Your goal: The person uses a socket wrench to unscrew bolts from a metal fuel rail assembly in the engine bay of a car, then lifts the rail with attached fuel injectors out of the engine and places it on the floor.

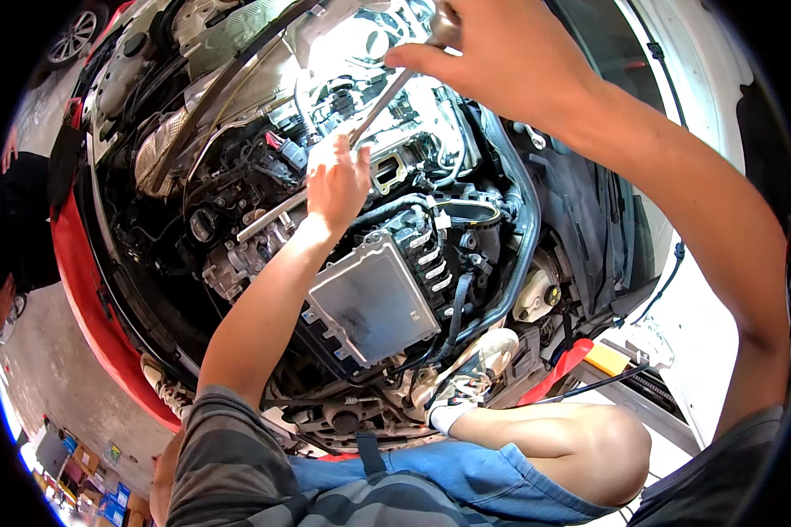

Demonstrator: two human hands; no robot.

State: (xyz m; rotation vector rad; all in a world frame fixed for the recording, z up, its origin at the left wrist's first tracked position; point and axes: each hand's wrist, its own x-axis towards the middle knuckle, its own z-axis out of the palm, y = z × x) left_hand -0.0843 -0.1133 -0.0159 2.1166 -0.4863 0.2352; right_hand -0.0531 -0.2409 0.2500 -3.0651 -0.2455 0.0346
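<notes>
My right hand (pixel 475 61), high in the view, is closed around the upper end of a long steel bar tool (pixel 380 107) that slants down over the engine (pixel 395 167). My left hand (pixel 334 184) is lower, its fingers curled on that bar near the middle of the engine bay. Just below and left of it a straight metal bar or rail (pixel 264 221) crosses the engine. A silver flat module (pixel 373 299) with connectors sits below my hands. What lies at the far end of the tool is hidden by my left hand.
My shoe (pixel 475 369) rests inside the engine bay. A red cover (pixel 97 325) lies along the left edge. Another person's hand (pixel 4 303) and dark clothing show at far left, near a wheel (pixel 75 35). Boxes (pixel 88 461) stand lower left; white bodywork (pixel 703 351) is right.
</notes>
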